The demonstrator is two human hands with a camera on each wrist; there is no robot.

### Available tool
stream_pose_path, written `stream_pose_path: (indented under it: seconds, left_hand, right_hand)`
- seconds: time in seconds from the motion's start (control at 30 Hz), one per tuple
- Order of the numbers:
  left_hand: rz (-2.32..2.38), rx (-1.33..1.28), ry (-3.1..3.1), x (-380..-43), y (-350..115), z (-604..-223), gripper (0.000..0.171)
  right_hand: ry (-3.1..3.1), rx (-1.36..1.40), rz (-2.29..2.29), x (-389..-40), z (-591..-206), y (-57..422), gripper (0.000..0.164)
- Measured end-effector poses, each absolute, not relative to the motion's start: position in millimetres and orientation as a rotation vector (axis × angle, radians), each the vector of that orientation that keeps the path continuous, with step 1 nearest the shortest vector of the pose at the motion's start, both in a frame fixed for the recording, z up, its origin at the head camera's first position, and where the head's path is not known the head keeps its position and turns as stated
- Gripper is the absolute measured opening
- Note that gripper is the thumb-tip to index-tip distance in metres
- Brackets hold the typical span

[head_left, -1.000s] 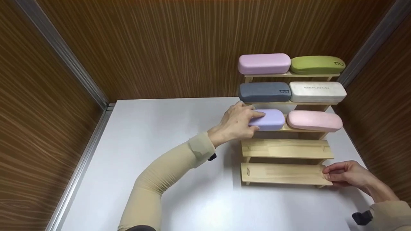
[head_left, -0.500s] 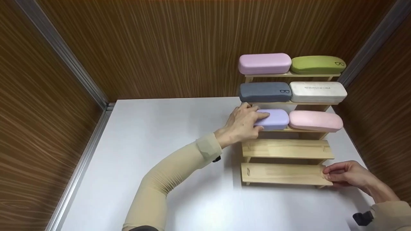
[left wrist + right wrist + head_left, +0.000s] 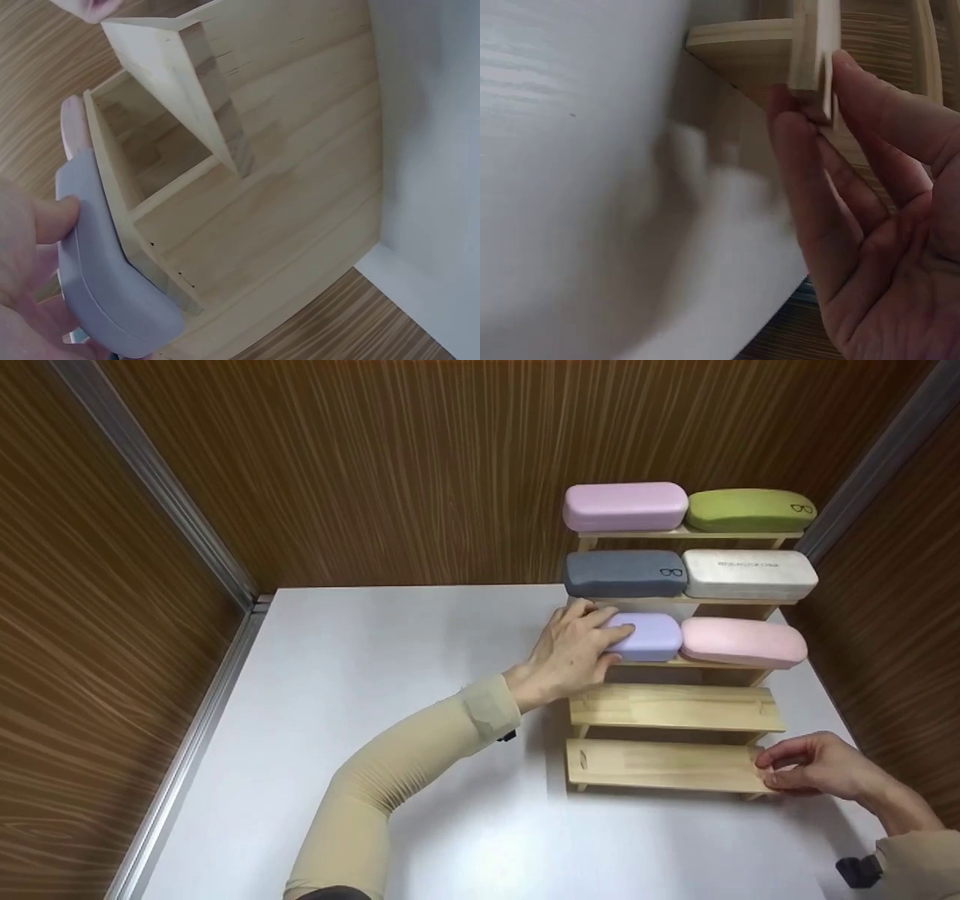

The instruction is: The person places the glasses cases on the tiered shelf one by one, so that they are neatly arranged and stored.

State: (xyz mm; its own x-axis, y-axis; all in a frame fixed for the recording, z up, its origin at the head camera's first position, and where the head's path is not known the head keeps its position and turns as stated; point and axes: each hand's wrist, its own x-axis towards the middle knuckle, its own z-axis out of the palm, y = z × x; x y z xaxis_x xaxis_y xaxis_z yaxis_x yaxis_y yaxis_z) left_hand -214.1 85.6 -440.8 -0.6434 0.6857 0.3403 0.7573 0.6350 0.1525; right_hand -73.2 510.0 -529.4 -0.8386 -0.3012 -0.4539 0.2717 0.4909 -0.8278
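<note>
My left hand point(image 3: 571, 651) grips the left end of a lavender glasses case point(image 3: 654, 637) on the third tier of a stepped wooden rack point(image 3: 671, 765). In the left wrist view the thumb lies along the top of the lavender case point(image 3: 112, 281). Its right end meets a pink glasses case point(image 3: 742, 642) on the same tier. At the rack's lowest tier my right hand point(image 3: 825, 769) pinches the right end of the board. The right wrist view shows thumb and fingers on either side of the board end point(image 3: 814, 64).
Above are a dark blue case point(image 3: 625, 574) beside a white case point(image 3: 750, 574). On the top tier sit a mauve case point(image 3: 625, 507) and a green case point(image 3: 750, 511). Wood-grain panels point(image 3: 420, 472) enclose the white table point(image 3: 390, 645) at the back and sides.
The left hand has slid the lavender case right along its tier, closing the gap to the pink case. The right hand keeps its hold on the lowest board.
</note>
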Motion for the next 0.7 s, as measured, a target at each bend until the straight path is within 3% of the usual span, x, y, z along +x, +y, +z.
stream_pose_path:
  seconds: [0.27, 0.5, 0.7]
  left_hand:
    - [-0.547, -1.194, -2.510, -214, 62, -442, 0.046]
    - [-0.724, -1.208, -2.447, -208, 29, -441, 0.047]
    - [-0.803, -1.203, -2.435, -202, -6, -446, 0.046]
  right_hand:
    - [2.525, -0.234, -0.883, -68, -500, 495, 0.034]
    - [2.706, -0.246, -0.508, -63, -477, 465, 0.028]
    - [2.754, -0.369, -0.489, -58, -463, 423, 0.026]
